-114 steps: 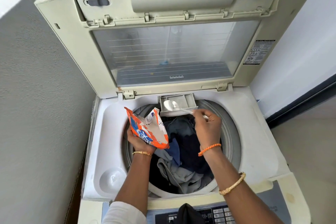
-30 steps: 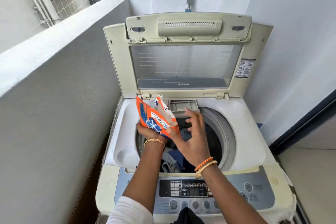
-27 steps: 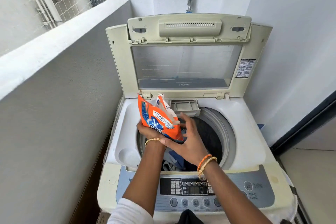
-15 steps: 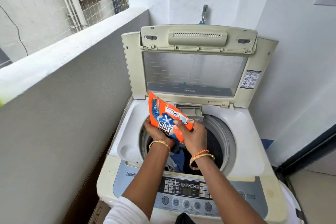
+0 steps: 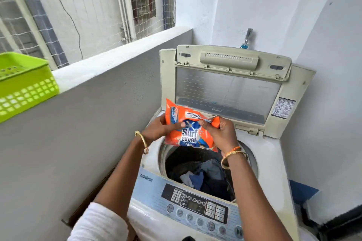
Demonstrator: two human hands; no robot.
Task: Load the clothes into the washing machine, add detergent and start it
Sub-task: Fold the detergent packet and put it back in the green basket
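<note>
**Detergent pouch held over open drum**

Washing machine (image 5: 274,172): top-loader, set in the corner against a grey parapet wall (image 5: 88,123). Lid (image 5: 231,84) raised, leaning back twd the rear wall. Control panel (image 5: 195,203) along the front edge, nearest the person.

Drum (image 5: 252,160): open, w/ clothes (image 5: 203,178) inside, dark and blue fabrics piled in the lower part.

Green basket (image 5: 25,86): on top of the parapet ledge, far left, well apart from the machine.

Detergent pouch (image 5: 191,129): orange, held above the drum's rear-left rim, front face twd the camera.

Left hand (image 5: 162,128): grips the pouch's left edge, thumb across the front.

Right hand (image 5: 219,133): pinches the pouch's folded top-right corner btwn thumb and fingers.
</note>
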